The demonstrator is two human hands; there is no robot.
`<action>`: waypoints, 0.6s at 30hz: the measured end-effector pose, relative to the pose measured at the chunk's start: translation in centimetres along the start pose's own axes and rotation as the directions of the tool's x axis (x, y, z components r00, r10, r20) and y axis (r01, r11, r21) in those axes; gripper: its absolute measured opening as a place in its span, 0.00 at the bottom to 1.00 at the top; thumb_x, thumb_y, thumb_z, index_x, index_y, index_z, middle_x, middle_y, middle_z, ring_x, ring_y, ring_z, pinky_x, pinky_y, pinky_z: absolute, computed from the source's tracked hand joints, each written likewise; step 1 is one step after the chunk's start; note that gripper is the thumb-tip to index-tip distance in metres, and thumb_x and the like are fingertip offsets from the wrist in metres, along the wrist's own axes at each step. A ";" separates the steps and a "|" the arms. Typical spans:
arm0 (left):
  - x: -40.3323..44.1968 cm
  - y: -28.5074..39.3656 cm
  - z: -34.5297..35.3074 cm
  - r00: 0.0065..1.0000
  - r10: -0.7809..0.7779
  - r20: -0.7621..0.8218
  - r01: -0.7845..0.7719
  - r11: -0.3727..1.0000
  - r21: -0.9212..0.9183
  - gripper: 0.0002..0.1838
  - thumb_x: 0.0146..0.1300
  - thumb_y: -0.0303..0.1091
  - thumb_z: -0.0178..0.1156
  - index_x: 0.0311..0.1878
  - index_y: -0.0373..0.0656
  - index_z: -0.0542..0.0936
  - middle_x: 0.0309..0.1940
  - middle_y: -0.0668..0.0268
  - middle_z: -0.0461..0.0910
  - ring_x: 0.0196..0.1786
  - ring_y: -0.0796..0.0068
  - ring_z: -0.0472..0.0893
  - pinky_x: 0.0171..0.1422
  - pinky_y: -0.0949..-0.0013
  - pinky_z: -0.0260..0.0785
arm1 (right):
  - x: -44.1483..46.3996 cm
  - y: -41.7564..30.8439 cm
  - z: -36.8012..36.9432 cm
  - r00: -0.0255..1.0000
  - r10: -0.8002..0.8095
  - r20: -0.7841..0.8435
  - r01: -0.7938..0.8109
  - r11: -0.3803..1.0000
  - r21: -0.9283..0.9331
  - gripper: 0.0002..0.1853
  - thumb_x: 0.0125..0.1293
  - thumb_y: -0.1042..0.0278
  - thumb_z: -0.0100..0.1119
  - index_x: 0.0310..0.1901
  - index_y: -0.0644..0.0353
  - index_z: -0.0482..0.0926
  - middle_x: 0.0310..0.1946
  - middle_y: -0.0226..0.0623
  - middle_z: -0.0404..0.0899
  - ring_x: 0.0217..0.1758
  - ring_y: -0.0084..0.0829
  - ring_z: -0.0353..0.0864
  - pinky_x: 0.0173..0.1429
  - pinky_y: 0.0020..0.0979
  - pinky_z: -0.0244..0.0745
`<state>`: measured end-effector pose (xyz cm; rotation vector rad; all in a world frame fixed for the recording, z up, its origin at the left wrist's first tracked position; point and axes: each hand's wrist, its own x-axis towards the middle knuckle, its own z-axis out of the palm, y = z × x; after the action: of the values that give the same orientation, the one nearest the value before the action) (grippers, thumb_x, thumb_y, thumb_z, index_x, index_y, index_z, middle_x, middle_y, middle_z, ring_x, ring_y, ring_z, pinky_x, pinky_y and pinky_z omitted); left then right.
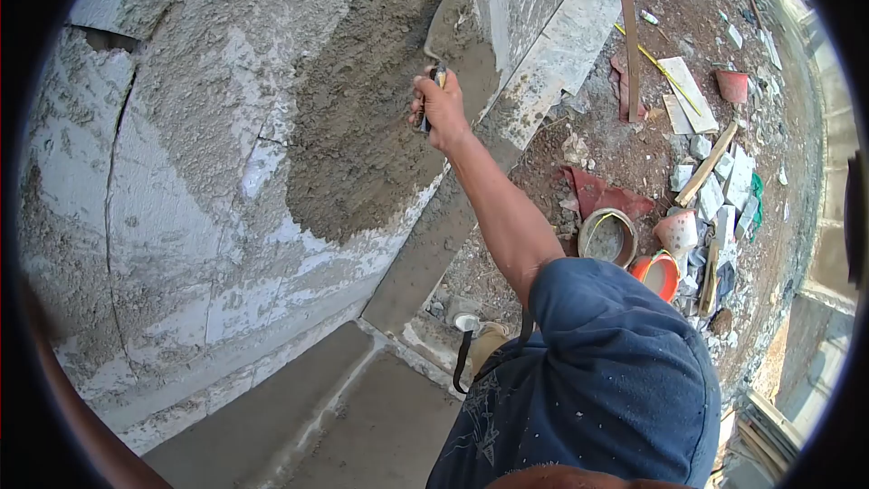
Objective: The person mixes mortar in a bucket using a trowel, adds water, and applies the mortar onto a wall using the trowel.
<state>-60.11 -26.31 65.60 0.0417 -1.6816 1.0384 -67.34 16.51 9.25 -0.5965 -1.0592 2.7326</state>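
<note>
My right hand (441,110) is closed around the handle of a trowel (439,34). The metal blade points up and lies against wet grey mortar (362,118) spread in a rough patch on the wall (181,127). The patch is darker and lumpier than the pale, cracked surface around it, and looks smoother beside the wall's corner. At the far left edge, my left forearm rises from below; only a dark smear of my left hand (38,303) shows near the wall, with its fingers hidden.
A smooth cement ledge (398,294) runs along the wall's foot. On the dirt ground to the right are a round tub (607,220), an orange-rimmed bucket (671,261), a red bucket (732,86), broken blocks and wood pieces (708,163). A brown strip (626,36) stands near the upper ledge.
</note>
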 end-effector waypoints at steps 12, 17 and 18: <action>-0.5 3.1 -2.5 0.998 0.037 -0.055 -0.039 0.999 -0.028 0.59 0.68 0.77 0.43 0.77 0.24 0.53 0.76 0.31 0.52 0.78 0.31 0.53 0.79 0.32 0.46 | -11.0 7.3 2.1 0.940 -0.275 0.202 0.338 0.667 -0.664 0.20 0.63 0.69 0.62 0.54 0.60 0.67 0.29 0.54 0.78 0.33 0.59 0.83 0.41 0.51 0.76; -1.8 0.5 0.4 0.993 0.116 -0.020 -0.117 0.987 -0.107 0.55 0.69 0.71 0.42 0.78 0.25 0.53 0.77 0.34 0.52 0.79 0.35 0.54 0.79 0.36 0.45 | -8.4 4.6 1.0 0.917 -0.376 0.136 0.355 0.612 -0.707 0.22 0.64 0.66 0.62 0.57 0.57 0.65 0.31 0.58 0.81 0.38 0.65 0.82 0.42 0.56 0.75; -2.0 0.1 0.6 0.993 0.118 -0.019 -0.120 0.987 -0.108 0.54 0.69 0.70 0.42 0.78 0.26 0.53 0.77 0.34 0.52 0.79 0.35 0.54 0.80 0.37 0.45 | -7.5 3.7 1.0 0.934 -0.353 0.054 0.282 0.636 -0.718 0.22 0.65 0.66 0.62 0.56 0.57 0.65 0.31 0.58 0.81 0.38 0.65 0.82 0.43 0.56 0.75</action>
<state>-59.83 -27.56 63.98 -0.1379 -1.7438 1.0308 -60.86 11.09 9.74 -0.5371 -2.0050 1.8882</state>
